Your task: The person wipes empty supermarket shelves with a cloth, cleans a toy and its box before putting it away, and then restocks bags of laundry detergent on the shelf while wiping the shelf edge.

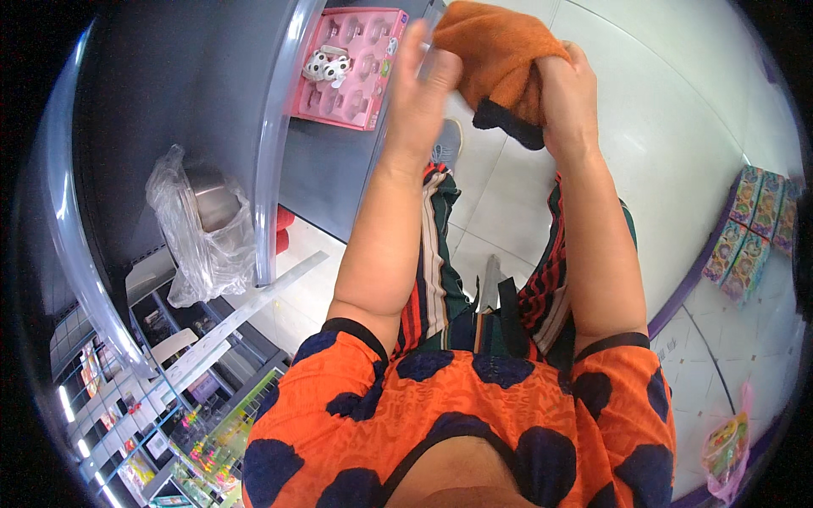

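Note:
An orange cloth (495,47) with a dark trim hangs folded from my right hand (570,105), whose fingers grip its right side. The floor lies below it. My left hand (424,89) is raised just left of the cloth and looks blurred, with thumb and fingers apart and nothing held. Whether its fingertips touch the cloth I cannot tell. Behind my left hand, a pink box with a clear moulded tray (356,105) lies on a dark grey shelf (324,159). A few white-and-black panda-like figures (327,65) sit in the tray, at its left side.
Clear plastic edge strips (273,146) run along the shelves at left. A transparent plastic bag (203,254) with a metallic item rests on a shelf. A wire rack (127,413) stands lower left. Colourful boxes (749,228) and a pink bag (727,451) lie at right.

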### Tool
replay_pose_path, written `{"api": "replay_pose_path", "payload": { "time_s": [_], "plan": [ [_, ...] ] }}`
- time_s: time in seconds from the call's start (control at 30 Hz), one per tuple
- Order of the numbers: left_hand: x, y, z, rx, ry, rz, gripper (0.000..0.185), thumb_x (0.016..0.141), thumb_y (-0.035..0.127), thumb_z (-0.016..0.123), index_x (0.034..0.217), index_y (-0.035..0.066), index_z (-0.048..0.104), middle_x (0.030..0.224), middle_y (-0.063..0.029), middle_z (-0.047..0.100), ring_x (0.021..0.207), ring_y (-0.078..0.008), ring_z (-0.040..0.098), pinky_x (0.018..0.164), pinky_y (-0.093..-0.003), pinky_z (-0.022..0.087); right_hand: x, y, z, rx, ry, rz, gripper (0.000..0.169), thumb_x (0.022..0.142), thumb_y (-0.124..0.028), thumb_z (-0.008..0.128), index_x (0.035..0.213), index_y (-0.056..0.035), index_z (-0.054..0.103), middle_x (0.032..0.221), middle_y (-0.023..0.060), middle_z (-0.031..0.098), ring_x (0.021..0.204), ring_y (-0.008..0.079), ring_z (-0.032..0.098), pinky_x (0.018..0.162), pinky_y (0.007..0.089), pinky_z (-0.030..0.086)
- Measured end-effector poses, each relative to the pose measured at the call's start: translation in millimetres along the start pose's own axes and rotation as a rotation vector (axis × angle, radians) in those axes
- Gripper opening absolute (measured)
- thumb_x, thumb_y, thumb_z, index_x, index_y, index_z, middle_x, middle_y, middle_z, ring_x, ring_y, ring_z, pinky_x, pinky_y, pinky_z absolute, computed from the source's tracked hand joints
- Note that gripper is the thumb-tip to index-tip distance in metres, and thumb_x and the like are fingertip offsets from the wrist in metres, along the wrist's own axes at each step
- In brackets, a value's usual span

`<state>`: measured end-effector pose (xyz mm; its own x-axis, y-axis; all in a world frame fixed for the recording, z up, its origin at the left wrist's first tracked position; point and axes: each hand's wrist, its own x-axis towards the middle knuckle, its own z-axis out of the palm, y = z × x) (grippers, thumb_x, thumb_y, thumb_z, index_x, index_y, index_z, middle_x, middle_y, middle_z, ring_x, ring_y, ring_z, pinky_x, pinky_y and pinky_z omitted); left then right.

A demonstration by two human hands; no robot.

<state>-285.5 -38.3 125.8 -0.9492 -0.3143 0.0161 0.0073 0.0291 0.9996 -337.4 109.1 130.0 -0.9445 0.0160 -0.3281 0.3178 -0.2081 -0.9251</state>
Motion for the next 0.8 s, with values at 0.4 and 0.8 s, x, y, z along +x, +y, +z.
{"api": "replay_pose_path", "payload": {
  "time_s": [0.4, 0.8],
  "plan": [
    [-1.8, 18.1, 6.6, -0.574, -0.051, -0.144, 0.033, 0.092, 0.020, 0.049, 0.120, 0.001, 0.049, 0.113, -0.0080, 0.058, 0.103, -0.0184, 0.056, 0.091, -0.0326, 0.043, -24.3, -32.7, 29.2, 0.309, -0.373, 0.103, 0.047, 0.082, -0.019, 0.061, 0.121, 0.0028, 0.045, 0.113, 0.0146, 0.056, 0.101, 0.0233, 0.057, 0.087, 0.0328, 0.046],
    [5.2, -149.7, -196.0, -0.052, 0.689, -0.613, 0.063, 0.080, 0.035, 0.066, 0.130, 0.007, 0.040, 0.127, -0.0125, 0.044, 0.112, -0.0272, 0.045, 0.094, -0.0425, 0.036, -2.6, -3.9, -0.3, 0.407, -0.155, 0.206, 0.035, 0.080, -0.013, 0.060, 0.109, 0.0041, 0.051, 0.092, 0.0135, 0.062, 0.078, 0.0216, 0.064, 0.071, 0.0312, 0.055]
  ]
}}
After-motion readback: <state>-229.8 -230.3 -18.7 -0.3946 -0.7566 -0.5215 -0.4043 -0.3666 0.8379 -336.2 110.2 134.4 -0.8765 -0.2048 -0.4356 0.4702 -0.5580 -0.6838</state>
